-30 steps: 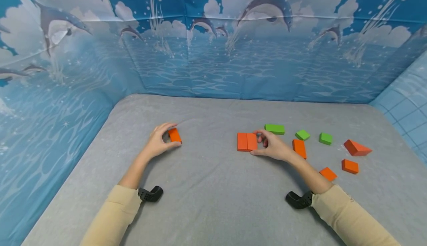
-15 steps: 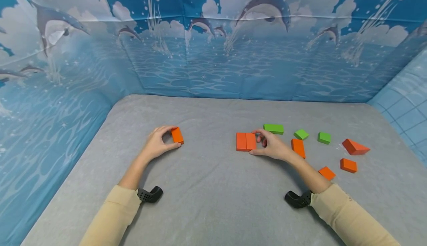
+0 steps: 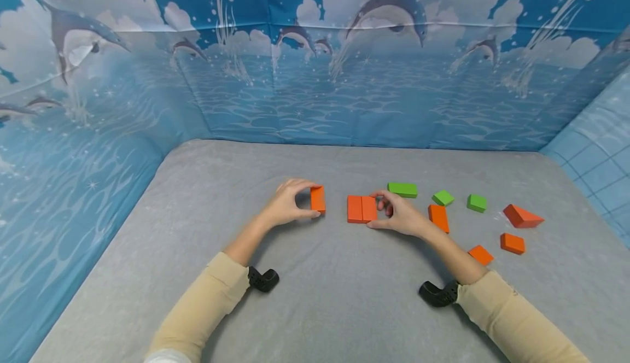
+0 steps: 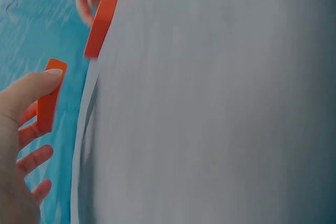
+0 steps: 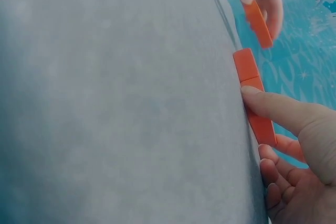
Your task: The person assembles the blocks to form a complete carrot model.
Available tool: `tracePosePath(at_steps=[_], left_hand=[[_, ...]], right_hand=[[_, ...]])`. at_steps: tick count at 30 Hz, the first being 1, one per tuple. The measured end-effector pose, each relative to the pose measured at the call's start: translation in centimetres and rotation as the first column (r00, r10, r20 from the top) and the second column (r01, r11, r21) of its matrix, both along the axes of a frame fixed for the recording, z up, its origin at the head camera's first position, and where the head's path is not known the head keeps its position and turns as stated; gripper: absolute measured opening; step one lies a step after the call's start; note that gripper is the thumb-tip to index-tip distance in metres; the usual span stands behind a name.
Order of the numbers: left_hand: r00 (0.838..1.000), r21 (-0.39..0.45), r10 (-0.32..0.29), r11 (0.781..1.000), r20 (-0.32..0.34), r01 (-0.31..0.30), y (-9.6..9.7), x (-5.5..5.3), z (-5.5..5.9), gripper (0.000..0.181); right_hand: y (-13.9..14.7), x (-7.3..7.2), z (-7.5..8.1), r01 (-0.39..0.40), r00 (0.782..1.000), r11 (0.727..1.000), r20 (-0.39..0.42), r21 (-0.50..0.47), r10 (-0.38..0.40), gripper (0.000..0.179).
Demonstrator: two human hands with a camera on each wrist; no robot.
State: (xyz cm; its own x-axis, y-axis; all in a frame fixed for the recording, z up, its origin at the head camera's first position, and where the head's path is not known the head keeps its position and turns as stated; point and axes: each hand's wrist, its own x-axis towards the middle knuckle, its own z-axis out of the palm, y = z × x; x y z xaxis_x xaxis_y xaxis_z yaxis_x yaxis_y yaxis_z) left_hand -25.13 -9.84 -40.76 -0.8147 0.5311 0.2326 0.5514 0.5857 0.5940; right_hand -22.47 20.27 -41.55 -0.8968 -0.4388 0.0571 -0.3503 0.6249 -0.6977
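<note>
My left hand (image 3: 283, 205) pinches a small orange block (image 3: 318, 200) between thumb and fingertips; the left wrist view shows the thumb on the near end of this block (image 4: 48, 104). To its right, a gap apart, two orange blocks lie side by side and touching: a left one (image 3: 354, 209) and a right one (image 3: 369, 209). Thumb and index finger of my right hand (image 3: 404, 218) grip the right one by its near and far ends. Seen from the right wrist, the thumb presses near the seam of the pair (image 5: 258, 116).
Behind my right hand lies a long green block (image 3: 402, 189). Further right are two small green blocks (image 3: 443, 198), an orange block (image 3: 438, 218), an orange triangular block (image 3: 523, 217) and two more orange blocks (image 3: 513, 243). A dolphin-print curtain (image 3: 305, 106) borders the grey cloth (image 3: 315, 286).
My left hand has lifted its orange block slightly and carried it right, towards the touching pair. The right hand has stayed in place on the pair.
</note>
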Motion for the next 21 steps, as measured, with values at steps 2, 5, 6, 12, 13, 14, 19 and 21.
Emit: tracePosePath(at_steps=[2,5,6,12,13,14,19,21], left_hand=[[1.000,-0.008,-0.031,0.999,-0.006,0.031,1.1,0.0,-0.3,0.060],[0.998,-0.033,-0.063,0.997,0.001,0.063,2.3,0.0,-0.7,0.059],[0.997,-0.044,-0.071,0.996,0.007,0.071,2.6,0.0,-0.8,0.059],[0.996,-0.094,-0.086,0.992,0.021,0.088,3.9,-0.1,-1.2,0.060],[0.996,-0.098,-0.087,0.991,0.022,0.089,4.0,-0.1,-1.3,0.059],[0.996,-0.099,-0.089,0.991,0.023,0.091,4.2,-0.1,-1.3,0.059],[0.995,-0.103,-0.094,0.990,0.019,0.096,4.5,-0.2,-1.5,0.059],[0.996,-0.100,-0.092,0.991,0.015,0.093,4.6,-0.1,-1.6,0.060]], right_hand=[[0.0,0.0,0.0,-0.003,1.000,1.000,0.005,0.000,0.003,0.058],[0.0,-0.1,0.0,-0.007,1.000,1.000,0.008,0.000,0.007,0.058],[0.0,-0.1,0.0,-0.010,1.000,1.000,0.006,-0.001,0.010,0.059],[0.0,-0.2,-0.1,-0.013,1.000,1.000,0.000,0.005,0.013,0.059],[0.0,-0.2,-0.1,-0.011,1.000,1.000,0.001,0.005,0.011,0.058],[0.1,-0.2,-0.1,-0.013,1.000,1.000,-0.001,0.006,0.013,0.058],[0.1,-0.2,-0.1,-0.009,1.000,1.000,-0.001,0.000,0.009,0.059],[0.1,-0.2,-0.1,-0.005,1.000,1.000,0.003,0.005,0.005,0.059]])
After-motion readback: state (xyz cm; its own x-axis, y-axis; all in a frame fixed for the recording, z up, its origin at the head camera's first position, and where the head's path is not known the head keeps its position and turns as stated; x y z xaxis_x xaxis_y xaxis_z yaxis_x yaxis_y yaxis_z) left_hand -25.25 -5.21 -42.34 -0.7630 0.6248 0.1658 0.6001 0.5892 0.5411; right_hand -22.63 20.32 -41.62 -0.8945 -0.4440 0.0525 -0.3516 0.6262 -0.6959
